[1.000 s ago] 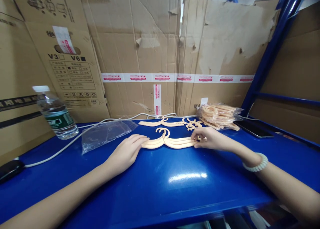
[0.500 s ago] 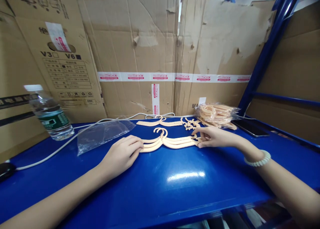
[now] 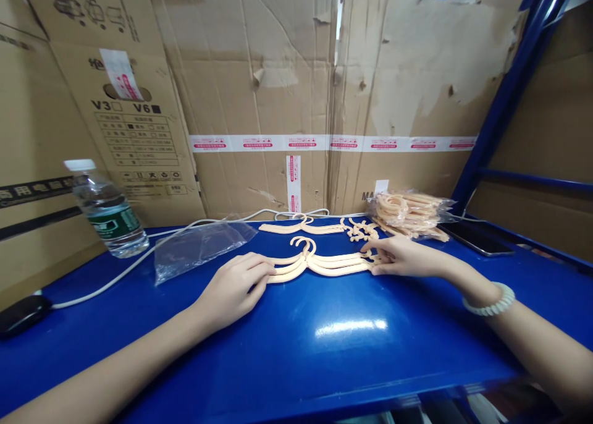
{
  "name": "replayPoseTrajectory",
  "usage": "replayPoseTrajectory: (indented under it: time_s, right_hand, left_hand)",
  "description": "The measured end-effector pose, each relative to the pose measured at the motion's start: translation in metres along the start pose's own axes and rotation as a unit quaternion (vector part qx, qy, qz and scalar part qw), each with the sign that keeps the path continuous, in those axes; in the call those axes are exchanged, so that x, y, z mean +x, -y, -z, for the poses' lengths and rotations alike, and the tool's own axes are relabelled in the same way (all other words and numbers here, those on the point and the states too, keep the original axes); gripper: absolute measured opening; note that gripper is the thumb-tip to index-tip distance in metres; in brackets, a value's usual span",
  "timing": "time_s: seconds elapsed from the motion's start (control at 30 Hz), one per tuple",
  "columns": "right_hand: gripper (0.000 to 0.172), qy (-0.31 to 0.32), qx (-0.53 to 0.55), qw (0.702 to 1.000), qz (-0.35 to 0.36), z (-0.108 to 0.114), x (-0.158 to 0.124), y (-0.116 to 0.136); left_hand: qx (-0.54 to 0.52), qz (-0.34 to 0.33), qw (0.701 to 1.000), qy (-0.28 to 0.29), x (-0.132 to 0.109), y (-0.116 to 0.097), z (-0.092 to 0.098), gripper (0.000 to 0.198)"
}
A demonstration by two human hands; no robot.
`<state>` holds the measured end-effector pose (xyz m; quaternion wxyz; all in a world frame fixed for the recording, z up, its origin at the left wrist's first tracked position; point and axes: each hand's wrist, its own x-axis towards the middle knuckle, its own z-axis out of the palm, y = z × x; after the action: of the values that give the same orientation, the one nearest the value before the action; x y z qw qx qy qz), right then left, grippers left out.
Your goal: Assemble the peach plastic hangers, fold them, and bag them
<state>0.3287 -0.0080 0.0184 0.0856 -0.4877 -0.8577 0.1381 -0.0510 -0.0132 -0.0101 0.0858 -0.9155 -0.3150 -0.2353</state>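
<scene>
Across the last second little has changed on the blue tabletop [image 3: 324, 350]: the stack of hangers [image 3: 319, 263] still lies flat at its middle. Your left hand [image 3: 234, 285], loosely curled, keeps its fingertips on the stack's 9 o'clock end, while your right hand [image 3: 403, 256] stays at the 3 o'clock end and seems to pinch it between thumb and fingers. Cardboard boxes [image 3: 259, 90] wall off 12 o'clock. From the stack, the empty plastic bag [image 3: 199, 245] and water bottle [image 3: 109, 211] lie toward 10, the bagged hangers [image 3: 410, 209] toward 2 and a single hanger [image 3: 301, 227] just behind, none touching the stack.
</scene>
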Motion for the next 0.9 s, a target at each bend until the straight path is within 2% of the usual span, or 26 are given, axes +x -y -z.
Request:
replayPoseTrajectory:
  time_s: [0.37, 0.63, 0.9]
  right_hand:
    - [0.044, -0.004, 0.004, 1.0, 0.0, 0.0002, 0.0001, 0.0026]
    - [0.043, -0.013, 0.007, 1.0, 0.009, -0.0014, 0.001, 0.0011]
    - [0.038, -0.019, -0.008, 1.0, 0.017, -0.0035, 0.0019, 0.0039]
  left_hand:
    - [0.006, 0.004, 1.0, -0.005, -0.0013, 0.0009, -0.0026, 0.025]
    - [0.009, -0.007, 0.999, -0.037, -0.0006, 0.0023, -0.0032, 0.025]
    - [0.015, -0.024, 0.999, -0.042, -0.0007, 0.0014, -0.0024, 0.022]
